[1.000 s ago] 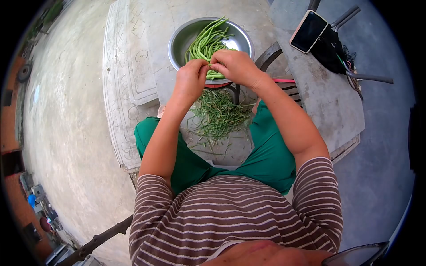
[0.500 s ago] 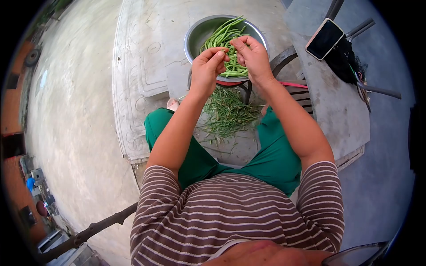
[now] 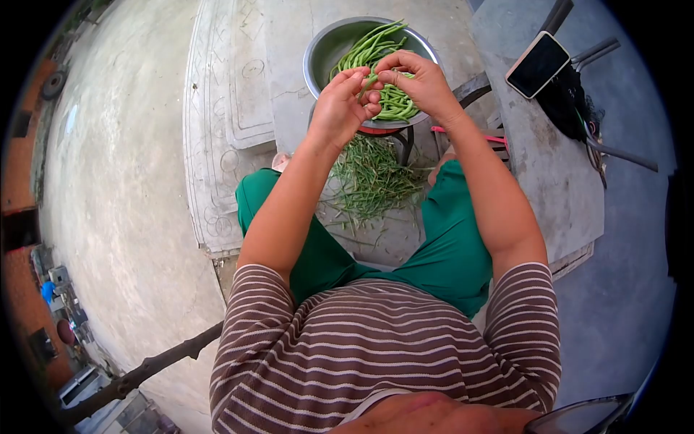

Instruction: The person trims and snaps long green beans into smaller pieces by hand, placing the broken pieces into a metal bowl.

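A green bean (image 3: 368,86) lies in the fingers of my left hand (image 3: 340,105), which are closed round it. The thumb and forefinger of my right hand (image 3: 425,85) pinch at the upper end of this bean. Both hands are above the near part of a metal bowl (image 3: 312,64). Inside the bowl are long green beans (image 3: 400,105), partly hidden behind my hands.
The bowl rests on a dark-legged stand (image 3: 407,145). A heap of bean trimmings (image 3: 372,181) covers the ground between my feet. To the right, a phone (image 3: 538,65) leans by a black bag (image 3: 560,98) on a stone slab (image 3: 553,188). A branch (image 3: 155,370) lies at lower left.
My left hand has turned and its fingers have loosened, so the bean shows between them. My right hand has shifted slightly right and up. The view has tilted a little.
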`<state>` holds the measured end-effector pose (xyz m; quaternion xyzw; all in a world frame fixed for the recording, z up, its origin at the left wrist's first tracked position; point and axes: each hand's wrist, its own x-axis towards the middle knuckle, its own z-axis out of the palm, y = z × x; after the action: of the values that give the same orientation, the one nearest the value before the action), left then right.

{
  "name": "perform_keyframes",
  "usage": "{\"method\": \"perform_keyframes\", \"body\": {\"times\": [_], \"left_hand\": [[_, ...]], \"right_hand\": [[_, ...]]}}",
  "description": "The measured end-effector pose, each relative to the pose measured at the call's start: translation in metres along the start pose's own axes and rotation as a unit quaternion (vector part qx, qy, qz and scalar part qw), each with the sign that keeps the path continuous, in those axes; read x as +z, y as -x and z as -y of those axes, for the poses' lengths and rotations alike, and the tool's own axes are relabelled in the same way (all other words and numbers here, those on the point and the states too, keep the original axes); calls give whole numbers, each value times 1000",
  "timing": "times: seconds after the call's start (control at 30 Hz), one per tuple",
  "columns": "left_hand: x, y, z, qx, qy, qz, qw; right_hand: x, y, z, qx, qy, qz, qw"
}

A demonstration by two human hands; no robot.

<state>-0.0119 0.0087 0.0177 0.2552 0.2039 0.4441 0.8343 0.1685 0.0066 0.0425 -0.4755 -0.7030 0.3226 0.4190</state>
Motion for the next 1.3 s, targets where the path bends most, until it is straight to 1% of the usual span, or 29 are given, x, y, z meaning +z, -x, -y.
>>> {"method": "perform_keyframes", "body": {"times": [0.03,0.07,0.13,0.2,0.3,0.33,0.37,0.4,0.43,0.47,0.5,0.53,0.57,0.6,0.63,0.67,0.7,0.77,0.87,0.9,0.97,1.0,1.07,1.1,1.17,1.2,1.23,1.27,1.3], "left_hand": [[3,2,-2,-20,15,-22,999],[1,1,-2,-20,14,-22,999],[-3,1,-3,-65,-17,5,998],[-3,1,0,-60,-41,1,997],[-9,-1,3,-45,-89,11,995],[-11,-2,4,-32,-113,26,993],[-13,-2,6,-32,-113,25,993],[-11,0,7,-22,-153,10,988],[-8,1,7,-10,-192,-4,981],[-7,2,7,-9,-192,-4,981],[-6,3,7,-4,-185,3,983],[-5,3,7,0,-177,10,984],[-5,3,8,0,-177,11,984],[-4,3,7,15,-136,39,990],[-3,3,7,30,-94,67,993],[-2,4,8,31,-93,67,993],[2,5,10,45,-85,54,994],[3,5,8,60,-75,40,995],[1,5,3,33,-92,66,993],[2,5,3,28,-91,67,993],[1,6,2,26,-89,65,994],[1,6,2,26,-81,65,994],[1,8,1,27,-73,62,995],[2,8,1,24,-62,54,996],[1,8,5,22,-51,45,997],[-2,8,10,0,-104,37,994],[-2,9,15,-21,-156,30,987],[-2,12,22,-40,-243,43,968],[-7,11,30,-29,-426,87,900]], "right_hand": [[-3,0,-3,44,-39,-20,998],[-7,-1,-5,44,-70,-28,996],[-12,2,-11,43,-77,-44,995],[-14,3,-12,41,-85,-59,994],[-14,6,-5,23,-39,-54,998],[-14,5,0,-108,99,-63,987],[-13,5,4,-235,234,-69,941],[-10,6,7,-236,234,-69,941],[-7,7,10,-273,274,-60,920],[-4,7,12,-308,313,-51,897],[-2,7,12,-309,314,-51,896],[1,8,10,-253,216,-56,941],[4,10,8,-193,116,-60,973],[8,12,10,-193,116,-60,973],[14,15,12,-70,-31,-67,995],[18,16,14,56,-176,-72,980],[20,16,16,55,-176,-71,980],[24,14,18,100,-233,-97,962],[29,9,21,91,-276,-115,950],[30,8,21,92,-275,-112,951],[32,8,17,139,-352,-88,921],[33,9,12,141,-351,-86,922],[35,10,4,172,-478,-27,861],[37,8,4,174,-478,-25,861],[43,5,3,170,-519,-65,835],[41,1,7,172,-519,-63,835],[35,-4,15,133,-534,-87,830],[30,-7,18,93,-548,-112,824],[23,-9,11,95,-547,-111,824]]}}
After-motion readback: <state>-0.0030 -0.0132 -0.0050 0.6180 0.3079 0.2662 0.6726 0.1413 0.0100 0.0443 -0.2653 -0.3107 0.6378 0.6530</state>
